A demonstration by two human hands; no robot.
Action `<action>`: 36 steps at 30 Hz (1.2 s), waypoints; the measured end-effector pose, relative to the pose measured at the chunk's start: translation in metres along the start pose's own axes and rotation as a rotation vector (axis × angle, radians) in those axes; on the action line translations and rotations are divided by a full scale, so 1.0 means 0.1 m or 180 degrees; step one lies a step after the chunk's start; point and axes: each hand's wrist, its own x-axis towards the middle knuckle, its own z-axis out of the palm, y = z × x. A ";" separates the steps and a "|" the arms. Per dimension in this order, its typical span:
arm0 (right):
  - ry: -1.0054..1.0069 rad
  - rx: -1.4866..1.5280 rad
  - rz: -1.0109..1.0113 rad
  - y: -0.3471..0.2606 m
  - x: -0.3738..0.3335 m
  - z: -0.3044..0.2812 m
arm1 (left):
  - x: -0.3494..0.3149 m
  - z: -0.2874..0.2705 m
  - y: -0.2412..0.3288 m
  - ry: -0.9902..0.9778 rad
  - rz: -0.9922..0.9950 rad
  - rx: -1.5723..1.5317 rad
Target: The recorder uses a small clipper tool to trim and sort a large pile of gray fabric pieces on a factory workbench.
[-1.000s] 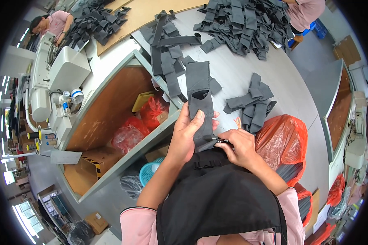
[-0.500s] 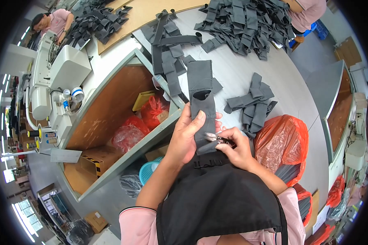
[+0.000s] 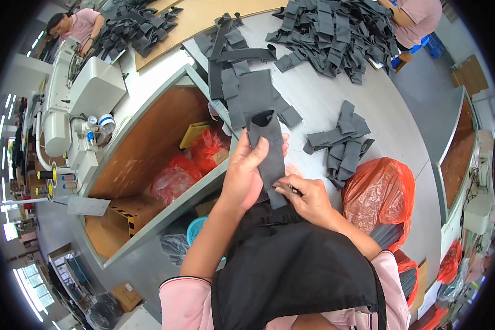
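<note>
Cloth strip (image 3: pixel 270 160), dark grey and folded, sits in my hands to the left of the red plastic bag (image 3: pixel 380 187), the dark mouth of its fold showing at the top. My left hand (image 3: pixel 246 171) is closed on it, thumb laid across the front and fingertips coming out past its right edge. My right hand (image 3: pixel 309 199), between the strip and the bag, is curled round a small dark tool (image 3: pixel 295 190); my fingers cover most of it, so I cannot tell how its ends stand. That hand's thumb and fingertips are at the strip's lower end. Just beyond the bag, a small pile of grey strips (image 3: pixel 345 135) rests on the white table (image 3: pixel 404 118); farther beyond it spreads a large heap of grey strips (image 3: pixel 335 38), with a co-worker in pink (image 3: pixel 422 22) beside it. Well to the bag's left is an open cabinet (image 3: pixel 154 132), and farther left a white sewing machine (image 3: pixel 98 82). My black apron (image 3: pixel 297 269) lies left of the bag, nearer to me.
</note>
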 end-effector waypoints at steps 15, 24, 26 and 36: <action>-0.0571 0.0000 0.0056 -0.13 0.04 -0.16 | 0.02 -0.09 0.04 0.0195 -0.0347 -0.0402; 0.0055 -0.0245 -0.0057 -0.01 0.22 -0.23 | -0.09 -0.15 -0.19 0.0178 -0.1015 0.0302; -0.0012 -0.1032 -0.0174 0.06 0.25 -0.23 | -0.17 -0.07 -0.25 0.0135 -0.0805 0.0354; 0.0532 -0.1093 -0.1003 0.34 0.35 -0.10 | -0.23 -0.13 -0.28 -0.0148 -0.0526 0.0796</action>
